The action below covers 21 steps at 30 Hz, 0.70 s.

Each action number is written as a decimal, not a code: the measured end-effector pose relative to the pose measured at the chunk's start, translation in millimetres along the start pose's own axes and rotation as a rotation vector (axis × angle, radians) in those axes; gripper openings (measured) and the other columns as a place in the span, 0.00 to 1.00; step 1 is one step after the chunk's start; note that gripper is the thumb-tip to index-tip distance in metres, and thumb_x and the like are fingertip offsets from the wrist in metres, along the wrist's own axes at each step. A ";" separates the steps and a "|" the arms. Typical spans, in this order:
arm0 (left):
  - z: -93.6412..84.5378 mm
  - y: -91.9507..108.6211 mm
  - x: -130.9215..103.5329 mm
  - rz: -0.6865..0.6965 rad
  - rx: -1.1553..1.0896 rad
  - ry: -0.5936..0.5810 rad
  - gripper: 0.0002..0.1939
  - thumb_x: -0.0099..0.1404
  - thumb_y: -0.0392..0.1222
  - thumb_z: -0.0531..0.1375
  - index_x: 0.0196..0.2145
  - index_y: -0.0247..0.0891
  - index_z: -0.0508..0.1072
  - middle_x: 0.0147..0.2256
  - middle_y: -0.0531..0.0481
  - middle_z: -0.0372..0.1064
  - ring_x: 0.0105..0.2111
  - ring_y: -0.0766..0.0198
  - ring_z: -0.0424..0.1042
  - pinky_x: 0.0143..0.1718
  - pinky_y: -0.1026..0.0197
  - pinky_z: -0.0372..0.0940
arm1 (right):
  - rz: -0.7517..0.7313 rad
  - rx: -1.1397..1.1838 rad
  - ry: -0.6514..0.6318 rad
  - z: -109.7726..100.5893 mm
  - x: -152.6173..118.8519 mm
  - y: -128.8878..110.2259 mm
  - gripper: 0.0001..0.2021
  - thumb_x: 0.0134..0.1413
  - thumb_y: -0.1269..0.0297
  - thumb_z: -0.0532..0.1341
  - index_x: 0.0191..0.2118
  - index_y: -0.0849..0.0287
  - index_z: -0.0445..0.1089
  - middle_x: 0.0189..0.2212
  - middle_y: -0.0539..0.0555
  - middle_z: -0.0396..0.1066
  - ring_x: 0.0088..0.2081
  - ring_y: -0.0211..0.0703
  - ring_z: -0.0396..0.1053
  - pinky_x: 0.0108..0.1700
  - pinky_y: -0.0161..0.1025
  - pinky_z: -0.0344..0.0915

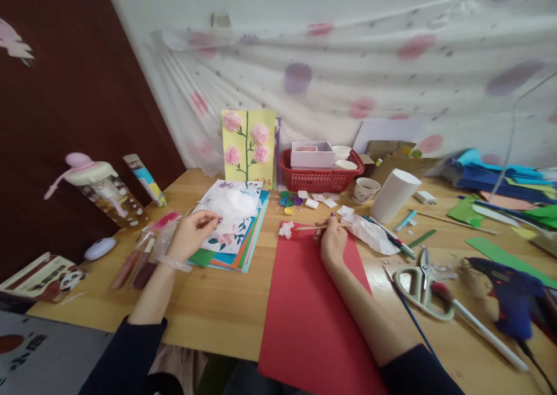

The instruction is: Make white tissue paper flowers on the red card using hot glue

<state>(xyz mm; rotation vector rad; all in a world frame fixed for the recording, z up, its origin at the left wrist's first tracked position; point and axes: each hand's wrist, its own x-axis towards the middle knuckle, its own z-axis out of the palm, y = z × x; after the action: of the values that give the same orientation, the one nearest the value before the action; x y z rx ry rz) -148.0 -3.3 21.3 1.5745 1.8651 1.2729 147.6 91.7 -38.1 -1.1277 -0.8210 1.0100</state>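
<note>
My left hand [195,232] is pinched at the edge of a white cotton clump [235,202], which lies on a flower-printed sheet [217,241] over a stack of coloured paper. Whether cotton is between its fingertips is too small to tell. Closed round a thin wooden stick [311,227], my right hand [333,241] rests over the upper part of a red sheet [311,308]. The stick points left toward a small white flower-like piece [286,229] at the red sheet's top left corner.
Behind stand a yellow flower picture [248,145], a red basket [322,177], a paper cup [365,190] and a white roll [395,195]. Scissors [422,285], a brush [483,328] and a blue glue gun [511,296] lie right. A bottle [107,192] stands left.
</note>
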 end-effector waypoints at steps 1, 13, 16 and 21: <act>5.7 5.8 -1.4 -0.006 -0.038 -0.084 0.18 0.52 0.55 0.62 0.33 0.37 0.74 0.30 0.48 0.76 0.30 0.58 0.74 0.32 0.59 0.67 | 0.000 0.002 0.048 -0.4 -2.1 -1.0 0.22 0.57 0.48 0.53 0.20 0.58 0.66 0.09 0.45 0.59 0.12 0.36 0.57 0.15 0.33 0.53; 103.7 51.6 -9.9 0.098 -0.060 -0.619 0.10 0.55 0.45 0.60 0.30 0.36 0.76 0.26 0.51 0.73 0.28 0.63 0.70 0.30 0.62 0.63 | -0.028 0.038 0.089 -9.8 -7.2 -13.0 0.15 0.53 0.52 0.57 0.25 0.59 0.66 0.16 0.46 0.65 0.16 0.35 0.61 0.19 0.32 0.58; 114.5 62.4 6.2 0.101 -0.105 -0.593 0.10 0.56 0.45 0.59 0.32 0.36 0.75 0.27 0.51 0.73 0.27 0.64 0.70 0.30 0.63 0.64 | -0.046 0.048 -0.009 -15.4 5.6 -20.9 0.16 0.52 0.50 0.58 0.25 0.59 0.65 0.14 0.45 0.62 0.15 0.33 0.58 0.18 0.31 0.55; 147.3 77.0 35.2 0.095 -0.100 -0.538 0.06 0.56 0.39 0.60 0.29 0.35 0.75 0.26 0.50 0.75 0.26 0.65 0.72 0.28 0.64 0.65 | -0.007 0.116 0.156 -15.6 17.9 -19.6 0.15 0.55 0.52 0.52 0.23 0.55 0.59 0.12 0.42 0.56 0.13 0.34 0.53 0.16 0.32 0.52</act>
<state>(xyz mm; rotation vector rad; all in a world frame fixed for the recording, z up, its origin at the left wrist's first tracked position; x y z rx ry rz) -1.5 82.8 17.6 1.7499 1.3844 0.8447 172.3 101.2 -22.5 -1.0886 -0.6337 0.9391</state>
